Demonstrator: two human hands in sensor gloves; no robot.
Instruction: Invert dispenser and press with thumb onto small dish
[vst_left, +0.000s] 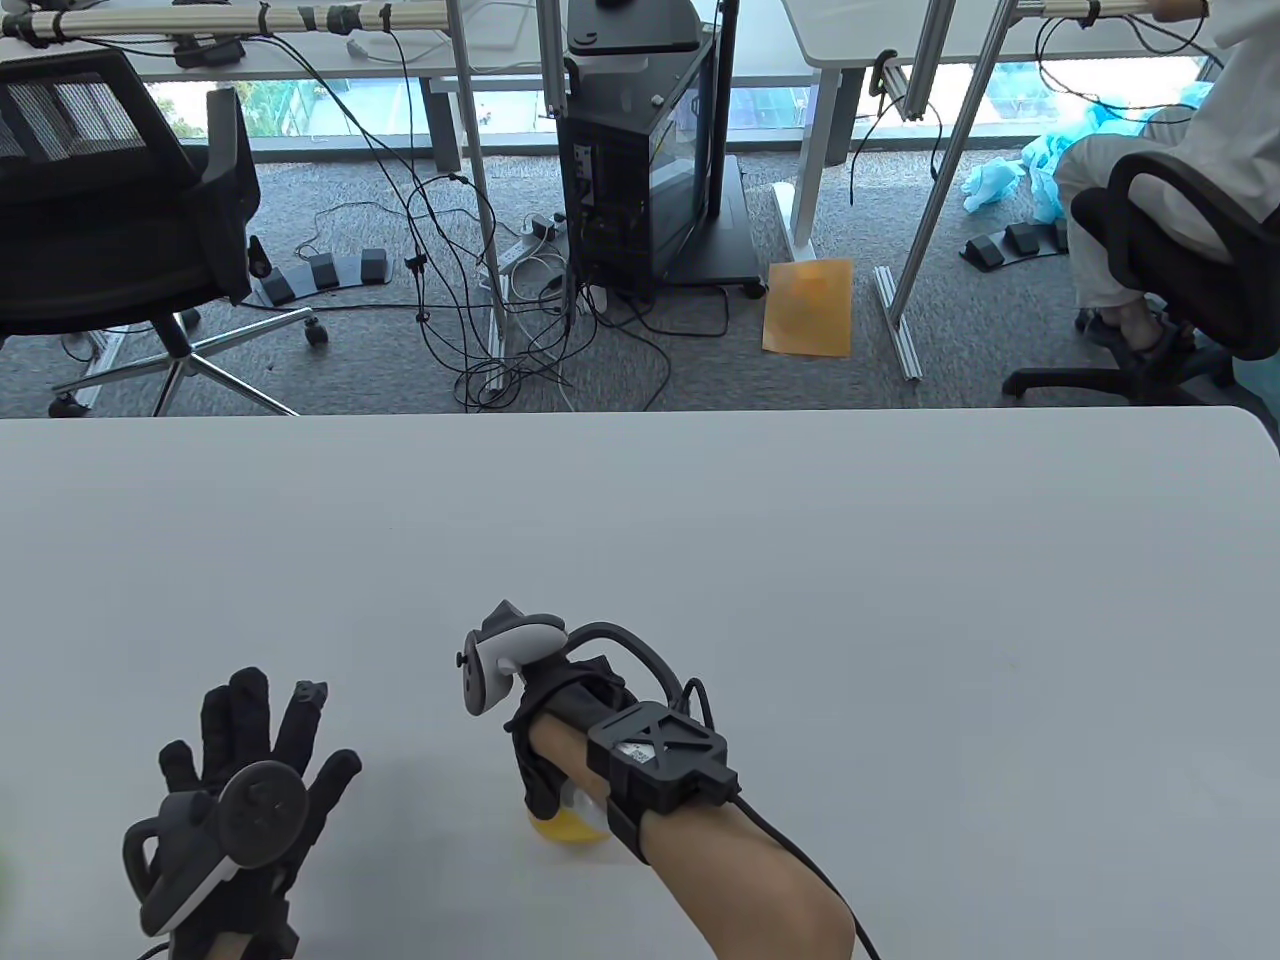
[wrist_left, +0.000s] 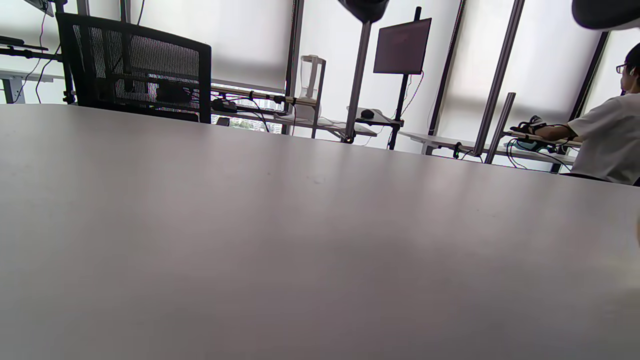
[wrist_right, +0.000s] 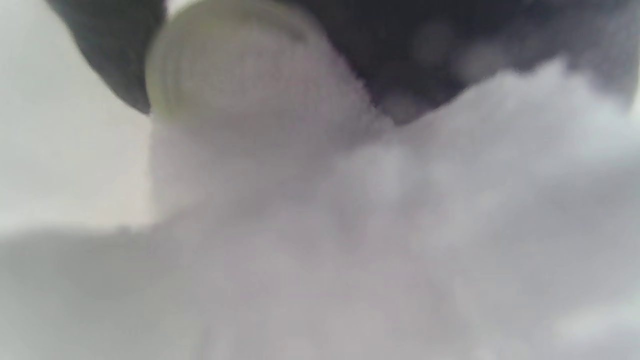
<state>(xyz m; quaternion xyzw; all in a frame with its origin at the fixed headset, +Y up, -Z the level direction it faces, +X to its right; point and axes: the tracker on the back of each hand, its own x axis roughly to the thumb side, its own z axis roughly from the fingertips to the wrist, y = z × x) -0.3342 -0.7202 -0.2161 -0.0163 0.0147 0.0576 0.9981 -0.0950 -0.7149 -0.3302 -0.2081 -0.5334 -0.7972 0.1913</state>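
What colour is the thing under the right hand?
Yellow, seen best in the table view.

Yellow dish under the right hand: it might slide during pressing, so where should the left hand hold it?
Probably the exposed left edge of the yellow dish, approached low from the left: the right hand covers its top; the left hand lies open alongside.

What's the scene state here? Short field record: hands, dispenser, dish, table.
left hand: flat on the table, fingers spread, holds nothing
right hand: turned down over a yellow thing, gloved fingers around a pale round dispenser
dispenser: close to the lens and blurred in the right wrist view; whether it is inverted cannot be told
yellow thing: under the right hand, mostly hidden; may be the dish
thumb press: cannot tell
table: white, bare where shown
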